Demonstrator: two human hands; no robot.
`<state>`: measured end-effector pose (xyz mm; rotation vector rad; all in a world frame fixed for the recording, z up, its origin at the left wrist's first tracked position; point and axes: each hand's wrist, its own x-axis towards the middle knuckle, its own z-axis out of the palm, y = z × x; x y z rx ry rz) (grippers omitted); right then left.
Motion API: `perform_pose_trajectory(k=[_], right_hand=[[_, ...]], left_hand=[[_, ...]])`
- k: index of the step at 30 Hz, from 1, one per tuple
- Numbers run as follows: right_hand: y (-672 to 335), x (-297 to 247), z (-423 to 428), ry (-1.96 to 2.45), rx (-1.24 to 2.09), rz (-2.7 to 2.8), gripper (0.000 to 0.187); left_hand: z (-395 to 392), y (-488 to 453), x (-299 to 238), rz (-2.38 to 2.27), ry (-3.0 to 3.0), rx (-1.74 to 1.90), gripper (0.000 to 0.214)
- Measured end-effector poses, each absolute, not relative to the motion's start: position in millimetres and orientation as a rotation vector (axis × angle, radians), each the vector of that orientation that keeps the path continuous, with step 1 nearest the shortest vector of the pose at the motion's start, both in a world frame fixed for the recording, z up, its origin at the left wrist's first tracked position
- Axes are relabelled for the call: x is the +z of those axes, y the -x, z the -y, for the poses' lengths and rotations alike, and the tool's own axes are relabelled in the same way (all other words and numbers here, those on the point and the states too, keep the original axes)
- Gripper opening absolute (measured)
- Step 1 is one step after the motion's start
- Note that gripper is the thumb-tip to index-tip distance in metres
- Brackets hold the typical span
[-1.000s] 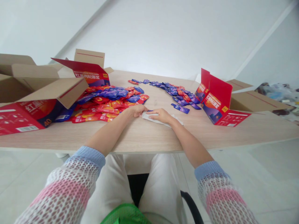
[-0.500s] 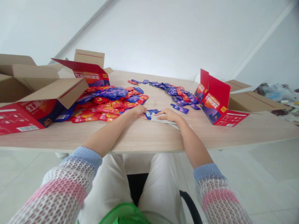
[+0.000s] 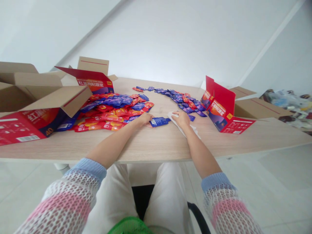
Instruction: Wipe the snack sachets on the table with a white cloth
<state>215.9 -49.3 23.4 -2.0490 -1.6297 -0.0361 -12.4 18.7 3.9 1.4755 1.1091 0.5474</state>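
My left hand (image 3: 144, 119) pinched the left end of a blue packet (image 3: 159, 122) lying on the surface (image 3: 146, 148); the thumb's hold underneath was hidden. My right hand (image 3: 180, 119) had its fingers closed on a white cloth (image 3: 175, 123), partly covered by that hand and wrist, and I could not tell whether its tip touched the packet between my hands. Left of my left hand lay a heap of red and blue packets (image 3: 114, 112), its far end hidden by a front carton (image 3: 26, 125), itself cut off at the left edge. Behind the heap stood a rear carton (image 3: 95, 84), mostly concealed. Beyond my right hand ran a looser scatter of packets (image 3: 181, 97), one partly masked by my fingers. Right of that hand stood an open red carton (image 3: 231, 118), its inside unseen; farther right, some clutter (image 3: 287, 100) was too blurred to make out.
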Motion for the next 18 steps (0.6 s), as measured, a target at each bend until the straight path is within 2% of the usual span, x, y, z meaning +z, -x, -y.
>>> perform_pose_trajectory(k=[5,9,13,18], right_hand=[[-185.9,22.8,63.0,1.675,-0.066,1.755,0.034],[-154.1,18.8,69.8,1.54,-0.042,2.0,0.033],[-142.2,18.3,66.2,1.608,0.009,2.159,0.032],[-162.8,18.0,57.6,1.9,-0.063,2.02,0.035]], left_hand=[[-12.7,12.0,8.3,-1.113,-1.492,0.541,0.026],[-9.1,12.5,11.8,-1.092,-1.481,0.529,0.027],[-9.2,16.1,14.9,-1.048,-1.473,0.491,0.03],[-12.6,20.8,13.9,-0.963,-1.418,0.471,0.028]])
